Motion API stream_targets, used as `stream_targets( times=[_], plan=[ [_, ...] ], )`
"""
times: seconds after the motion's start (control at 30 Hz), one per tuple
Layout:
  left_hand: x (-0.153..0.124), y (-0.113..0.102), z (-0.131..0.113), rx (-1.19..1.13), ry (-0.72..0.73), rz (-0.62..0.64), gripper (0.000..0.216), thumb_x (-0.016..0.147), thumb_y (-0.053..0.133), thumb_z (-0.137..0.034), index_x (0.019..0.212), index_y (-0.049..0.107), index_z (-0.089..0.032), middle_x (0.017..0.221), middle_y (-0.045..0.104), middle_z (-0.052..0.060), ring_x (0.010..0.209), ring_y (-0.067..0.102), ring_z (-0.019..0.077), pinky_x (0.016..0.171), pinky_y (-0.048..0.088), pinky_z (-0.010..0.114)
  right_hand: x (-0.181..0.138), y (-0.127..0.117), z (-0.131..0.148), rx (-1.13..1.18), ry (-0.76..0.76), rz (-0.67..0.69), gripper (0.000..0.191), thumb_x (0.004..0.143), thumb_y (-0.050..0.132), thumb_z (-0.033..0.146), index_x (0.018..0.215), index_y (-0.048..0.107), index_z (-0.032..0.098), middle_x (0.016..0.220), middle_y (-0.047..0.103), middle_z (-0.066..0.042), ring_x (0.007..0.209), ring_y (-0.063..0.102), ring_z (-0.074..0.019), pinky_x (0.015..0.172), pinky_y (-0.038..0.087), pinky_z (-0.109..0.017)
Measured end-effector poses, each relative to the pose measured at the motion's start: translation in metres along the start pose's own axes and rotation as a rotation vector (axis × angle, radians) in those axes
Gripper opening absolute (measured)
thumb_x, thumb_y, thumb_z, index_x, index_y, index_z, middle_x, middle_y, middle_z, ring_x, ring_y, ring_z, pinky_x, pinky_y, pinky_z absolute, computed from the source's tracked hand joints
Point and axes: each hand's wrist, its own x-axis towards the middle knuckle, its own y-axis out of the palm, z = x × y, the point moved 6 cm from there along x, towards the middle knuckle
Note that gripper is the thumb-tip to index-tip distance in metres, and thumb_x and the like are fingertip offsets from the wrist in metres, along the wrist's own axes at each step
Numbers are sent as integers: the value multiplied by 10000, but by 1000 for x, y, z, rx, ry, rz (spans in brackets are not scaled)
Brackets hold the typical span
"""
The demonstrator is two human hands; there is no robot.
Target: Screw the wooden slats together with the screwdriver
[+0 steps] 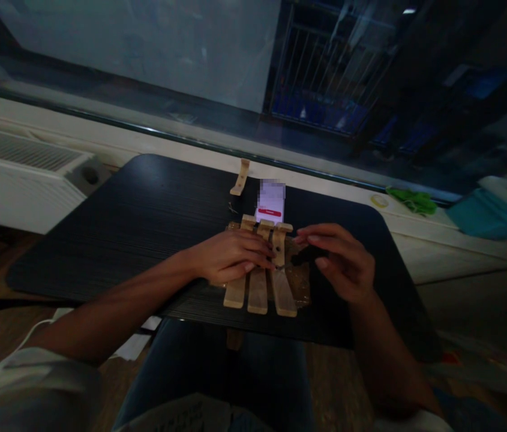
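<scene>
Head view: I count three wooden slats [258, 282] lying side by side at the centre of the frame, on a brownish sheet [300, 285] near the front edge of the dark table [113, 234]. My left hand [230, 255] lies flat on the slats, fingers stretched out, gripping nothing. My right hand [341, 261], just right of them, is half curled, its fingertips pinching a small dark tool [303, 257] that touches the rightmost slat. A fourth wooden piece [240, 178] lies alone further up the table. One lit phone [270, 204] stands just behind the slats
</scene>
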Motion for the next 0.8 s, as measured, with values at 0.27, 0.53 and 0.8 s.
stream_targets(
  times=[0.27, 0.53, 0.8],
  plan=[
    [1, 0, 5, -17, -10, -21, 500, 991, 247, -359, 1113, 671, -123, 1131, 677, 159, 1118, 598, 267, 981, 451, 451, -1, -1, -7, 38, 38, -9, 442, 843, 606, 138, 1253, 586, 302, 1024, 758, -38, 873, 724, -178, 737, 594, -360],
    [5, -2, 7, -9, -41, 7, 518, 1006, 220, -380, 1101, 685, -172, 1116, 687, 123, 1088, 606, 242, 957, 454, 430, -2, -3, -11, -14, -28, -119, 350, 752, 739, 192, 1079, 653, 282, 876, 737, -16, 765, 698, -165, 659, 569, -327],
    [10, -2, 9, -23, -53, 13, 550, 1012, 209, -403, 1062, 701, -164, 1043, 695, 118, 1063, 600, 239, 952, 456, 427, -2, -1, -4, -140, -114, -232, 415, 718, 757, 160, 1094, 616, 265, 812, 673, -11, 689, 657, -159, 591, 537, -304]
  ],
)
